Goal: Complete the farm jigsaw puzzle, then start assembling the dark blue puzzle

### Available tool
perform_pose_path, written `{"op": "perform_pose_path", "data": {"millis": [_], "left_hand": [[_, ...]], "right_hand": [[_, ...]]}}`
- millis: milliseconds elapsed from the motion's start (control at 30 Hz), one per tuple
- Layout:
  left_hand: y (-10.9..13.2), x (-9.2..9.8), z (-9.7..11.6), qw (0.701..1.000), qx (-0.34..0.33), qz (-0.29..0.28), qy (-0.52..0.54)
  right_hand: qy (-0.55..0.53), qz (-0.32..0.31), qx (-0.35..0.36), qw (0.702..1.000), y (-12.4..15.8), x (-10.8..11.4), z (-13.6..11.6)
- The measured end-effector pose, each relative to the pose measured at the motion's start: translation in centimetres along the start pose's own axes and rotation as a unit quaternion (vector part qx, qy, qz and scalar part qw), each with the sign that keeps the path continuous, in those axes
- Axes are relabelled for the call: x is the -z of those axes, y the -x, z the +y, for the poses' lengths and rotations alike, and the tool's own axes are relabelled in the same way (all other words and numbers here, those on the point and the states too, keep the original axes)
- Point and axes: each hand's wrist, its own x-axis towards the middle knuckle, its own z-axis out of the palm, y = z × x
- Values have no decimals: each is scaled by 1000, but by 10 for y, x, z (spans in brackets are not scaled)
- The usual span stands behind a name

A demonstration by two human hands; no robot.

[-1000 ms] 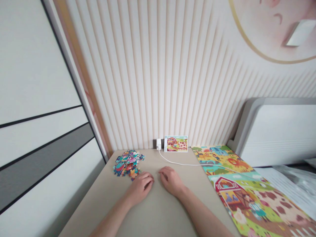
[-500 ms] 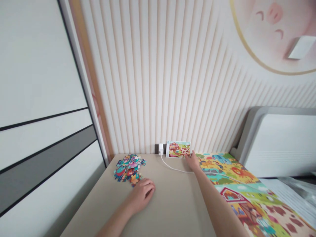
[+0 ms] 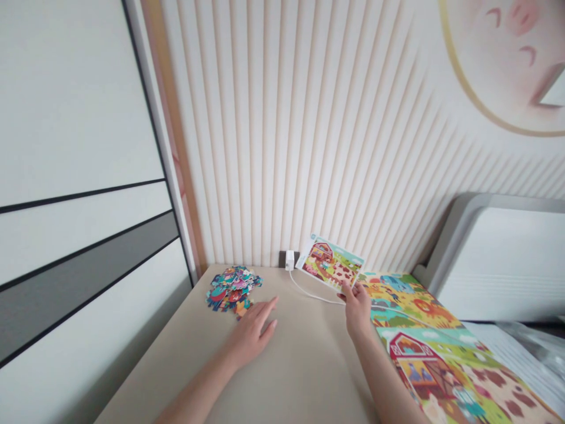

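Cardboard jigsaw pieces (image 3: 232, 288) lie in a loose, jagged heap on the matte beige bench (image 3: 300, 371). Just beside them, the left hand (image 3: 251, 335) rests with its grip open, fingers spread. Past the white plug (image 3: 289, 259), the right hand (image 3: 356, 309) pinches a thin glossy picture card (image 3: 330, 263), tilted up, its grip closed near the large printed farm puzzle (image 3: 424, 347).

Passage runs between left hand (image 3: 251, 335) and right hand (image 3: 356, 309) over the beige tabletop (image 3: 300, 377) to the white cable (image 3: 309, 294) lying across it; puzzle-piece pile (image 3: 233, 288) obstructs leftward; ribbed wall (image 3: 265, 147) bounds the far edge.
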Motion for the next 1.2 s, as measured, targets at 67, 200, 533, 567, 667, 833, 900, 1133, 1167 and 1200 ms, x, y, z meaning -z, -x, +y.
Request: {"op": "perform_pose_path", "data": {"millis": [67,200,533,567,667,833,900,1133,1167,1200], "left_hand": [[0,0,-1,1000,12,29,-5],[3,-1,-4,998,12,63,-17],[3,-1,-14,986,69,134,73],[3,-2,-14,985,72,130,87],[2,-5,-14,983,68,124,114],[2,-6,-11,981,78,138,111],[0,-4,-6,975,90,144,146],[-2,-3,10,912,139,132,361],[-2,-3,11,900,146,132,389],[-2,-3,13,886,154,134,415]], "right_hand": [[-21,-67,-31,997,23,-3,-11],[-20,-120,-40,992,49,-15,-24],[-3,-233,-63,971,65,-21,-24],[15,-229,-53,972,66,-21,-23],[69,-214,2,974,70,-22,-17],[124,-181,62,974,75,-22,-8],[123,-180,60,974,78,-22,-6],[140,-145,75,977,81,-20,-7],[137,-147,93,975,80,-19,-8],[132,-150,117,973,80,-19,-9]]}}
